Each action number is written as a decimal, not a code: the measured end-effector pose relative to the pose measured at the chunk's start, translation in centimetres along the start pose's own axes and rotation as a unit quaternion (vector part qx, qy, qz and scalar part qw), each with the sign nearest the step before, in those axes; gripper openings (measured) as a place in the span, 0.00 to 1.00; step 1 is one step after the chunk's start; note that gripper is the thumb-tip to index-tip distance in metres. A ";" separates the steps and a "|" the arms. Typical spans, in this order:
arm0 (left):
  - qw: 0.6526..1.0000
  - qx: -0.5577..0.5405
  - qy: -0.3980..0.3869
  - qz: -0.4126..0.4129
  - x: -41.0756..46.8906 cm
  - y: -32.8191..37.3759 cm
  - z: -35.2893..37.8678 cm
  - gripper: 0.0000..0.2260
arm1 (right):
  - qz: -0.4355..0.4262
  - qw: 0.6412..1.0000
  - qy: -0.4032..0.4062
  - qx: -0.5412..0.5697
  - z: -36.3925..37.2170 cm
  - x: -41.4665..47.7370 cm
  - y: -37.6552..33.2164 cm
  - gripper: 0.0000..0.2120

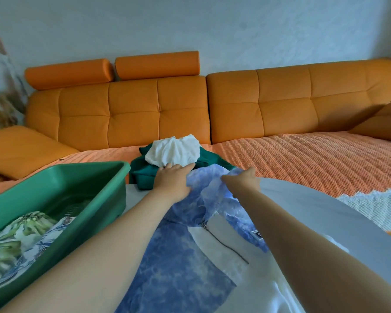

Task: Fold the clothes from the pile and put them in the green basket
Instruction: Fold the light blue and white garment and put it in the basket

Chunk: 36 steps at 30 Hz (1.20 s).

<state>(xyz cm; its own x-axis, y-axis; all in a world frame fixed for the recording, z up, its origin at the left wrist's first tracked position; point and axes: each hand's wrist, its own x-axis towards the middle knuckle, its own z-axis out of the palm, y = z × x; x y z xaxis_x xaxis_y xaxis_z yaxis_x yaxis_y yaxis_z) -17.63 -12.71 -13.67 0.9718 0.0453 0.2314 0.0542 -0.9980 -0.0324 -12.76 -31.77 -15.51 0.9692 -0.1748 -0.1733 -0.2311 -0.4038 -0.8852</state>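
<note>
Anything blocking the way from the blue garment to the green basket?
Nothing visible. The green basket sits open just left of the blue garment; a folded patterned cloth lies in its near end, leaving room.

A pale tabletop (pixel 303 199) carried the green basket (pixel 77 177) at its left and a blue-and-white zipped garment (pixel 178 256) spread across its middle; a dark green garment (pixel 145 175) sat at its far edge.

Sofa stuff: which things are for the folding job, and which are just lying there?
For the job: blue zip top, white garment and dark green garment in the pile, green basket, printed clothes inside it.
Just there: orange sofa, orange woven cover, headrests.
</note>
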 end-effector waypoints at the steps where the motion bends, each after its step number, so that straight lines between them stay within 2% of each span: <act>1: 0.999 0.034 0.002 -0.004 0.3 0.5 0.0 0.24 | 0.002 0.999 -0.031 -0.014 0.1 0.3 0.2 0.32; 3: 0.996 0.082 0.011 -0.041 0.8 1.2 -0.3 0.10 | -0.058 0.997 -0.045 -0.032 0.5 0.8 0.6 0.14; 4: 0.994 0.091 0.022 -0.063 1.1 1.3 -0.5 0.07 | -0.103 0.994 -0.028 -0.035 0.7 0.9 0.8 0.09; 5: 0.993 0.078 0.039 -0.083 1.2 1.4 -1.1 0.06 | -0.149 0.988 0.002 -0.028 0.8 0.9 0.7 0.08; 7: 0.984 -0.039 0.085 -0.152 1.9 0.6 -2.6 0.08 | -0.223 0.973 0.032 0.042 0.6 0.1 0.0 0.10; 8: 0.964 -0.134 0.099 -0.206 2.5 -0.1 -3.3 0.10 | -0.247 0.964 0.014 0.100 0.7 -0.3 -0.5 0.14; 9: 0.929 -0.234 0.115 -0.261 3.3 -1.1 -3.9 0.12 | -0.268 0.952 -0.025 0.147 0.7 -0.7 -0.9 0.21; 11: 0.834 -0.405 0.154 -0.340 4.5 -3.4 -4.4 0.11 | -0.294 0.938 -0.117 0.145 1.3 -1.1 -1.3 0.38; 12: 0.801 -0.453 0.172 -0.352 4.7 -4.5 -4.4 0.11 | -0.296 0.935 -0.159 0.116 1.8 -1.0 -1.3 0.42; 13: 0.794 -0.466 0.177 -0.348 4.7 -5.2 -4.3 0.14 | -0.291 0.933 -0.196 0.082 2.3 -0.9 -1.2 0.42; 14: 0.810 -0.447 0.165 -0.342 4.3 -5.6 -4.1 0.19 | -0.283 0.931 -0.226 0.043 2.7 -0.7 -0.9 0.40; 17: 0.887 -0.340 0.076 -0.303 0.9 -4.2 -3.1 0.34 | -0.258 0.921 -0.280 -0.079 3.1 -0.5 0.1 0.29; 18: 0.907 -0.327 0.068 -0.258 -0.4 -3.2 -2.7 0.35 | -0.254 0.923 -0.276 -0.092 3.0 -0.6 0.3 0.26; 20: 0.931 -0.315 0.102 -0.151 -3.0 -1.2 -2.0 0.28 | -0.249 0.938 -0.231 -0.070 2.6 -0.9 0.6 0.24; 22: 0.940 -0.299 0.148 -0.071 -5.3 0.7 -1.5 0.17 | -0.249 0.954 -0.155 -0.057 1.9 -1.1 0.7 0.23; 23: 0.940 -0.305 0.147 -0.041 -6.2 1.8 -1.3 0.12 | -0.248 0.959 -0.120 -0.074 1.4 -1.1 0.8 0.23; 25: 0.952 -0.290 0.093 0.020 -8.0 3.9 -0.6 0.08 | -0.240 0.953 -0.095 -0.156 0.1 -1.6 1.2 0.19; 26: 0.962 -0.265 0.046 0.043 -8.7 4.6 -0.1 0.11 | -0.230 0.941 -0.100 -0.226 -0.7 -2.0 1.4 0.17; 29: 0.978 -0.161 -0.122 0.043 -10.4 4.9 1.5 0.32 | -0.203 0.876 -0.131 -0.417 -2.8 -3.1 2.6 0.17; 30: 0.980 -0.126 -0.146 0.053 -10.8 4.6 2.1 0.38 | -0.201 0.866 -0.142 -0.436 -3.4 -3.4 3.1 0.17; 32: 0.980 -0.071 -0.162 0.087 -11.5 3.5 3.3 0.44 | -0.187 0.877 -0.162 -0.413 -4.4 -4.1 3.7 0.16; 36: 0.977 -0.047 -0.184 0.099 -12.3 1.2 4.5 0.45 | -0.167 0.878 -0.184 -0.409 -6.0 -5.2 4.2 0.17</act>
<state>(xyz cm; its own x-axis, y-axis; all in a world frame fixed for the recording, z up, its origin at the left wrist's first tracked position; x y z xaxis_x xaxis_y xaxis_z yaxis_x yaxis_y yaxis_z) -28.52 -14.30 -20.90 0.9785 -0.1545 -0.1368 -0.1485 -0.9875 0.0533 -19.24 -37.95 -15.71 0.9217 0.3168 -0.2238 0.2335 -0.9139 -0.3322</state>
